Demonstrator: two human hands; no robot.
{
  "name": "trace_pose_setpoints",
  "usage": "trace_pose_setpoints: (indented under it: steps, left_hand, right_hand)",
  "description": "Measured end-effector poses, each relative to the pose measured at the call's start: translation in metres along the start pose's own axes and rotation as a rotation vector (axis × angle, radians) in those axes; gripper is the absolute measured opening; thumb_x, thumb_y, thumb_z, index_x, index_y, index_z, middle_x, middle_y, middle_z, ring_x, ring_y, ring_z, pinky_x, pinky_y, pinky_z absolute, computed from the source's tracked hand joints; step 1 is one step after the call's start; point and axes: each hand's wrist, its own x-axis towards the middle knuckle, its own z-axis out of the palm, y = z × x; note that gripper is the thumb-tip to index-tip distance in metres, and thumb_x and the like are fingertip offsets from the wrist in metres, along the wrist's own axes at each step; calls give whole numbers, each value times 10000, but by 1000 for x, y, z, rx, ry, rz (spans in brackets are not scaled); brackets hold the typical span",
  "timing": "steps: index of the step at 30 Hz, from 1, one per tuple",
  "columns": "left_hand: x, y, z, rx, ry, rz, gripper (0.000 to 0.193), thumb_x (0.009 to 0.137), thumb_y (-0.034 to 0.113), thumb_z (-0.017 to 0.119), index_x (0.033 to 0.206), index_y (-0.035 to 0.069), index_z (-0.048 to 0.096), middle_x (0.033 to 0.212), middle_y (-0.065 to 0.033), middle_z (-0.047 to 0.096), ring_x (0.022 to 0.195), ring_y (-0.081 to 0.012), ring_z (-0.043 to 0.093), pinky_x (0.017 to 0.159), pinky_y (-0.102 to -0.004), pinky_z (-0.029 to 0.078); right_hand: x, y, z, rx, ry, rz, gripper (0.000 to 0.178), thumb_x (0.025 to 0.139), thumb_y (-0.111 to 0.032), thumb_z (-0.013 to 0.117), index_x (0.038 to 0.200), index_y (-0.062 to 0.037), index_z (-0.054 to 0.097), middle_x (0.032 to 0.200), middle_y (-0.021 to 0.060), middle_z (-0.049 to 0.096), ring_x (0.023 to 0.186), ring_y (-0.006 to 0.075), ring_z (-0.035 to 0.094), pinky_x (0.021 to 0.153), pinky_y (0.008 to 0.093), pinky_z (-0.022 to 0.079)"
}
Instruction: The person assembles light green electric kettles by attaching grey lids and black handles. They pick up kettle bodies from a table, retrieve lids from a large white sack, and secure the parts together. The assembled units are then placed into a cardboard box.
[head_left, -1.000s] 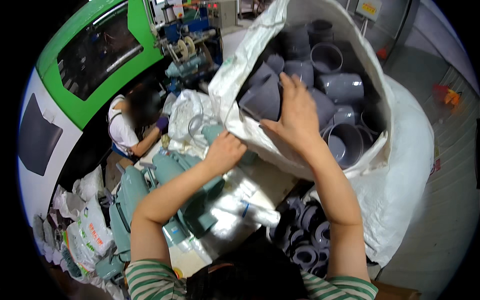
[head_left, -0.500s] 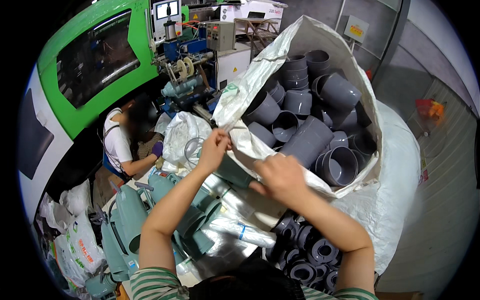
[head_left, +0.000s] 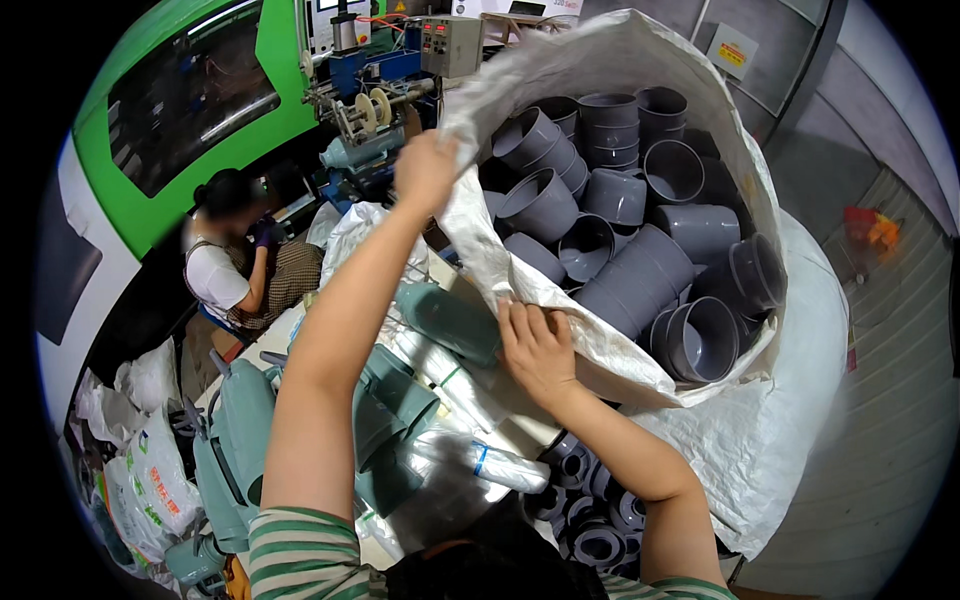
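A big white woven sack [head_left: 625, 395] stands wide at the mouth in front of me, filled with grey plastic cups [head_left: 635, 280], some stacked and some tipped over. My left hand [head_left: 426, 172] is closed on the sack's rim at its far left side, pulling the edge up. Lower down, my right hand [head_left: 537, 345] grips the near left part of the same rim, its fingers folded over the edge. Just left of the right hand lies a green plastic housing [head_left: 448, 318] on the table.
More green housings [head_left: 240, 430] and rolls of clear film [head_left: 480, 462] cover the table. Dark ring-shaped parts [head_left: 600, 545] lie below the sack. A co-worker [head_left: 225, 255] sits at left beside a green machine [head_left: 200, 100]. White plastic bags [head_left: 160, 490] stand lower left.
My left hand has moved up and away, lifting the sack's rim. My right hand has settled on the near rim, slightly lower. The sack's mouth is opened wider, and the co-worker's posture has changed.
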Motion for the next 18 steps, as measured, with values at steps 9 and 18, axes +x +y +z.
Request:
trace_pose_setpoints:
  steps: [9, 18]
  left_hand:
    - [-8, -303, 149, 209, -150, -252, 497, 992, 396, 608, 1066, -82, 724, 968, -224, 748, 872, -334, 714, 765, -442, 528]
    - [-244, -143, 156, -35, -412, -421, 277, 902, 194, 603, 1107, 19, 669, 1062, -265, 703, 996, -449, 667, 877, -510, 511]
  right_hand:
    - [-43, -53, 67, 377, -333, -242, 338, 872, -184, 533, 1097, 11, 693, 1200, 128, 624, 1151, 277, 591, 1015, 406, 473]
    - [-155, -65, 163, -286, -486, -173, 429, 916, -141, 570, 1342, -93, 580, 1324, 193, 582, 1194, 342, 584, 1033, 451, 457]
